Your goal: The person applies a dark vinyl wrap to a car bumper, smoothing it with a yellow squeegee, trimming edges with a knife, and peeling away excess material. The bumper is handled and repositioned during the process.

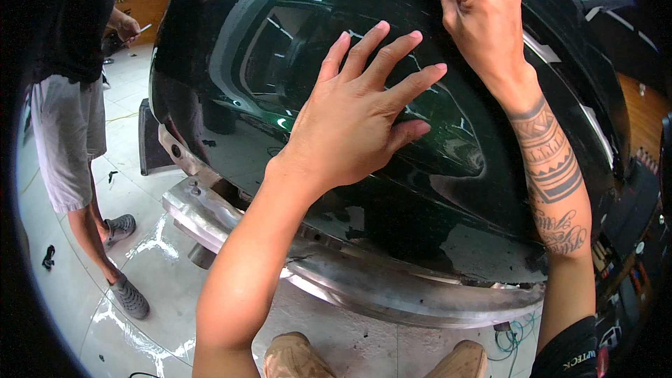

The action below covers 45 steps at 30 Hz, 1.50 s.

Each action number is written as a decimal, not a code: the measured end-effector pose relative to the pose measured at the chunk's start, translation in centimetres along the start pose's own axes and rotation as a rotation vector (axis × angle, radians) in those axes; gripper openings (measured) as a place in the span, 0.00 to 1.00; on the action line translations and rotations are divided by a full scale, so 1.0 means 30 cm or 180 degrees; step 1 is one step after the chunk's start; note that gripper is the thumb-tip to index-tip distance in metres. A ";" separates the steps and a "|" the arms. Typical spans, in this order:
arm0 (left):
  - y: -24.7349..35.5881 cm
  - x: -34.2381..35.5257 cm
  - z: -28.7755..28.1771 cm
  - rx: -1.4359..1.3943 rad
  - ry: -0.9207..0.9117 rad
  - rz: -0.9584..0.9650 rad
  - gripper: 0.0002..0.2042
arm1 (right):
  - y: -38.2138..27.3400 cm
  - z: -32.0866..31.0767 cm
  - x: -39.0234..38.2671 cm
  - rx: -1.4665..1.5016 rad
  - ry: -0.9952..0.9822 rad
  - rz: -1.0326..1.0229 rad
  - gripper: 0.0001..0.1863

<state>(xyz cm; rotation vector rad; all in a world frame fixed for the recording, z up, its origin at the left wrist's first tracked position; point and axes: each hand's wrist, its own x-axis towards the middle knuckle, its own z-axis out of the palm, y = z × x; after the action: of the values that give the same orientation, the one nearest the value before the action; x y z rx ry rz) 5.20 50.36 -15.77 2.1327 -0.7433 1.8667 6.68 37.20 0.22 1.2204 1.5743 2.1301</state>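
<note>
Left hand partly hides panel; right hand is cropped.

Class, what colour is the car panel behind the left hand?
The panel looks glossy greenish black; head view.

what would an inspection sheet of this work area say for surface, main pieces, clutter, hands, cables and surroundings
Surface: pale tiled floor, bright reflections on it
Main pieces: glossy dark green panel; curved metal beam below it
Clutter: small black object on the floor, far left
Left hand: fingers spread over the panel; contact unclear
Right hand: fingers bent at the panel's far edge; grip unclear
Cables: tangled teal cable on the floor, lower right
Surroundings: person in light shorts standing at left, holding a slim white object
</note>
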 end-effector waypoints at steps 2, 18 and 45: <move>0.003 0.001 -0.002 -0.0002 -0.0013 -0.0008 0.29 | 0.005 -0.011 -0.008 -0.0034 -0.0007 0.0012 0.04; 0.010 0.006 -0.013 0.0015 -0.0115 -0.0044 0.31 | 0.049 -0.112 -0.076 -0.0192 -0.0010 0.0031 0.08; 0.015 0.018 -0.024 0.0156 -0.0293 0.0013 0.30 | 0.144 -0.325 -0.230 -0.0464 -0.0472 0.0273 0.11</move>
<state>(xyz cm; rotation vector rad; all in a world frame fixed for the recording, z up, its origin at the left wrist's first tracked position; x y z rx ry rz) 4.39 50.20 -15.20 2.2624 -0.7283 1.8173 5.19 24.58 -0.10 1.3835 1.3041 2.1088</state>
